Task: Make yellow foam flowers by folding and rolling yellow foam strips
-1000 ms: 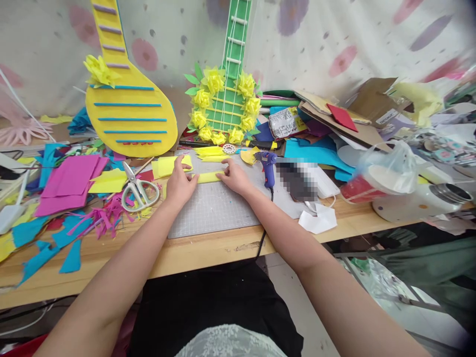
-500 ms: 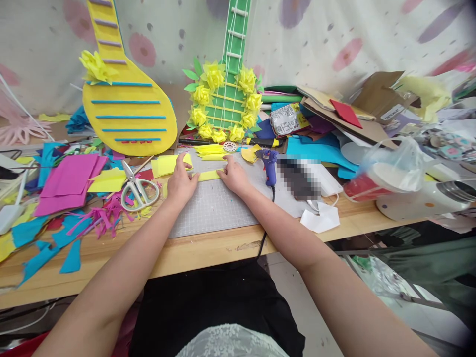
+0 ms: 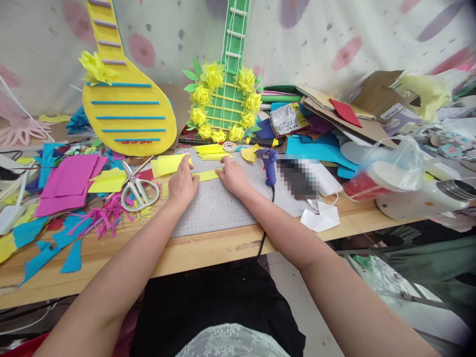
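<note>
A narrow strip of yellow paper lies flat across the grey cutting mat. My left hand grips its left end, thumb toward the middle. At the other end my right hand has its thumb and fingers on the paper. The fingers partly cover both ends. Just behind the strip are more yellow paper pieces and a small white disc with holes. A yellow sheet reaches under or behind my left fingers. To the right stands a purple glue gun with a black cord.
White-handled scissors lie left of the mat among magenta sheets and paper scraps. Behind stand a yellow lute-shaped craft and a green one with yellow paper flowers. A bagged cup and an open flask are at right.
My left hand has shifted very slightly to the right along the strip. My right hand and the strip have barely moved.
</note>
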Action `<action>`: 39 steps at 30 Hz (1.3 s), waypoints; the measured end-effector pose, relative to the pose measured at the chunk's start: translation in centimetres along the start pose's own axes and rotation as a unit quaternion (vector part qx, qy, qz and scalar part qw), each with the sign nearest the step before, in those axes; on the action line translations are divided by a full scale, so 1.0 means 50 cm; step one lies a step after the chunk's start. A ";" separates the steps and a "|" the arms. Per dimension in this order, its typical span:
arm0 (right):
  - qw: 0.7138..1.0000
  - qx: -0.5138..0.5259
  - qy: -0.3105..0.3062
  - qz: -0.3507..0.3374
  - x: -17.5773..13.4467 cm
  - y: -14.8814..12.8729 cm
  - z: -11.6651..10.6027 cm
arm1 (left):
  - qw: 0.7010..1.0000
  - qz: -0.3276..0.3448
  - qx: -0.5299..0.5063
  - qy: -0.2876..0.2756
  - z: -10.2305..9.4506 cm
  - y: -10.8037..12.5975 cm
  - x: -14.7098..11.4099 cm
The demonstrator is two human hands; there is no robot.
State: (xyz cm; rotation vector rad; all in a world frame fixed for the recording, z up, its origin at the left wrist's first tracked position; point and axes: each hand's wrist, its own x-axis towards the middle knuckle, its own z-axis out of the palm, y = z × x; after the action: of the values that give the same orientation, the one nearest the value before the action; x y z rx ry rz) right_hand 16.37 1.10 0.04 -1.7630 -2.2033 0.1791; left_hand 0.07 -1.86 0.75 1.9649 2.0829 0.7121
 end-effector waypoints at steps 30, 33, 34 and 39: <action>0.997 -0.066 0.007 -0.032 -0.027 -0.026 -0.011 | 0.997 0.069 0.022 0.001 0.002 0.003 0.008; 0.998 -0.060 -0.001 -0.005 -0.028 -0.013 -0.023 | 0.998 0.066 0.016 0.001 0.003 0.000 0.008; 0.998 -0.054 -0.004 0.005 -0.028 -0.008 -0.026 | 0.998 0.065 0.014 0.002 0.004 -0.001 0.008; 0.999 -0.015 0.040 -0.015 -0.016 0.005 -0.026 | 0.998 0.060 -0.002 0.000 0.007 -0.003 0.011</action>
State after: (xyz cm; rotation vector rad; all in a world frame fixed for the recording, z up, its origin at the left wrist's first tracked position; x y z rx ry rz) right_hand 17.18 0.27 1.08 -1.7216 -2.1846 0.0682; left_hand 0.04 -1.26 0.48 2.1022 1.9753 0.7366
